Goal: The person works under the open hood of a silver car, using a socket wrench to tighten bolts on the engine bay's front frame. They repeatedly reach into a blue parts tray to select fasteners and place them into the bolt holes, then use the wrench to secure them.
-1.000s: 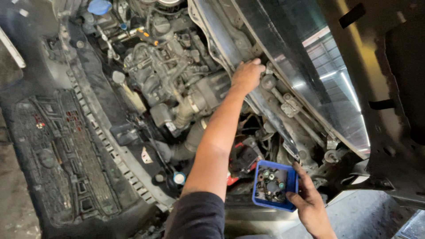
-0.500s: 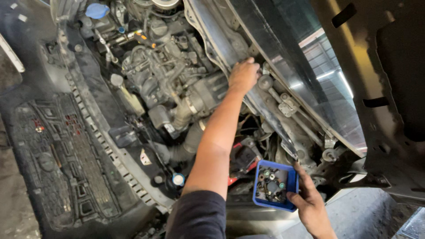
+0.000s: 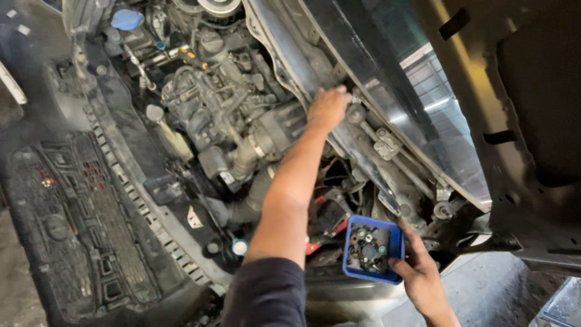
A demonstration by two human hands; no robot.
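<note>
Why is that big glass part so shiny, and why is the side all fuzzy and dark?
Head view: the windscreen mirrors bright light, so pale glare streaks cross it; the left edge by the front grille is smeared and dim; the engine sits in shade; the left hand and the blue tray held by the right hand look fairly sharp.

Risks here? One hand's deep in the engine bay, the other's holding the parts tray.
1. The blue tray of bolts is held at one corner by the right hand; it could tip and spill into the engine bay.
2. The left hand reaches up by the wiper linkage, where the fingers might get pinched or scraped.
</note>
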